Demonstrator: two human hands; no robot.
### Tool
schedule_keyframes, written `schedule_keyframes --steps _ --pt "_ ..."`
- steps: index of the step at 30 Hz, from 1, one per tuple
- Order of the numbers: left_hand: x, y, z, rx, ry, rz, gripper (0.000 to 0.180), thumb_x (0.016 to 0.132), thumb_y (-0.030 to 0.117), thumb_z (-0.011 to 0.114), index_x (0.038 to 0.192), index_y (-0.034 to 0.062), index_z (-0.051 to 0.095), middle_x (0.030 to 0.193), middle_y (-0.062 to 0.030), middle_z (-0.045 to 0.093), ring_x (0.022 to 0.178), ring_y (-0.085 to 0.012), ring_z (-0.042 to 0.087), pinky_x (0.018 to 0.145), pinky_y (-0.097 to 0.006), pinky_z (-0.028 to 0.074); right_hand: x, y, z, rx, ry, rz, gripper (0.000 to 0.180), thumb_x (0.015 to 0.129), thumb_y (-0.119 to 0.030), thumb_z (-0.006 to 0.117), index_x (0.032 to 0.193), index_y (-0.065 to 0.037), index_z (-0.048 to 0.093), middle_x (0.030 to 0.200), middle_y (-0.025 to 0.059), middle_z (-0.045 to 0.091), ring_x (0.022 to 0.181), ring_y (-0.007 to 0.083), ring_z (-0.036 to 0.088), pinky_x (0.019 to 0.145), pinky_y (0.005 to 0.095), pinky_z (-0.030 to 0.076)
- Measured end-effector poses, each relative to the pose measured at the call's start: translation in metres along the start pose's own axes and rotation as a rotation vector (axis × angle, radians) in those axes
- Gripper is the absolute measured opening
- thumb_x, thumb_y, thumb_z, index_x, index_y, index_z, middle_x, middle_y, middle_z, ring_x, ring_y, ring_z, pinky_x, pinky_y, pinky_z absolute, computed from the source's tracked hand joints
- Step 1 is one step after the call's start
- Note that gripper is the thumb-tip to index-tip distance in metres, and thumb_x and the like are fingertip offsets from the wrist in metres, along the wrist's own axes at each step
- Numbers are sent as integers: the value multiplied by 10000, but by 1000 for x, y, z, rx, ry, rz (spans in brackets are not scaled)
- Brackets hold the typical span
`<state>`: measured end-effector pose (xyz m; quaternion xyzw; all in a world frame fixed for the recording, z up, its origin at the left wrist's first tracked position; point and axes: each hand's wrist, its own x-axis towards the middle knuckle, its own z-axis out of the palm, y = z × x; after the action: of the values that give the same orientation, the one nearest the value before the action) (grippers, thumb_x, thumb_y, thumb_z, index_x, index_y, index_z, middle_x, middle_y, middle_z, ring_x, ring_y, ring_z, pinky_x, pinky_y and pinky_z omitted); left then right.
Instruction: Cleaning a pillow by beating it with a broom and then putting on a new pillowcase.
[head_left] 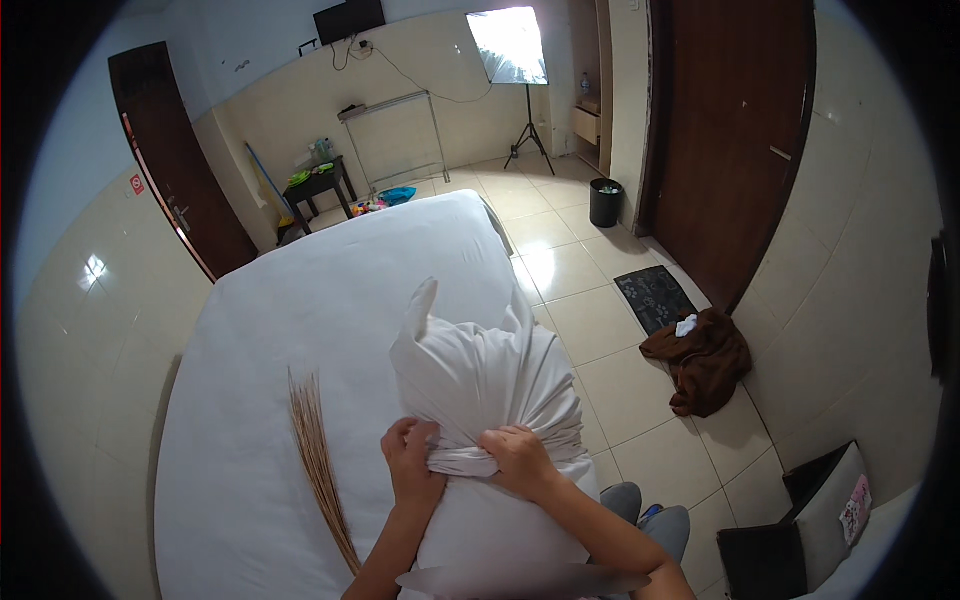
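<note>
A white pillowcase (485,370) is bunched into folds over the near right part of the bed, one corner poking up at its far left. Below the gathered band of cloth lies the smooth white pillow (500,520), close to my body. My left hand (412,462) has its fingers curled around the left end of that band. A short way to the right, my right hand (518,460) clutches the same bunched fabric in a closed grip. How far the pillow reaches inside the case is hidden by the folds.
A stick broom (320,460) lies on the white-sheeted bed (250,310), left of my arms. Right of the bed, brown cloth (705,365) is heaped on the tiles by a dark mat (652,298). A black bin (605,205) and lit softbox (508,48) stand farther off.
</note>
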<state>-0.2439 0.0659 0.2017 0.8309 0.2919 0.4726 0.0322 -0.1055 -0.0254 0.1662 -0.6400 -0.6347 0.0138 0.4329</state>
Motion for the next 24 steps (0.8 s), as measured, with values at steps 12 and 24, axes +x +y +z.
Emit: schedule_keyframes --steps 12,24 --pt "-3 -12 7 -226 -456 -27 192 556 79 646 696 58 516 737 -70 551 739 -287 529 712 -392 387 0 9 -5 -145 324 -21 228 649 -18 602 861 -67 536 769 91 588 793 294 587 743 391 442" --pt "-6 6 -2 -235 -470 88 202 564 92 657 716 76 526 746 -79 554 749 -292 537 731 -390 388 20 6 -20 -222 446 -117 280 608 -33 616 872 -72 532 777 89 576 790 289 587 740 392 451"
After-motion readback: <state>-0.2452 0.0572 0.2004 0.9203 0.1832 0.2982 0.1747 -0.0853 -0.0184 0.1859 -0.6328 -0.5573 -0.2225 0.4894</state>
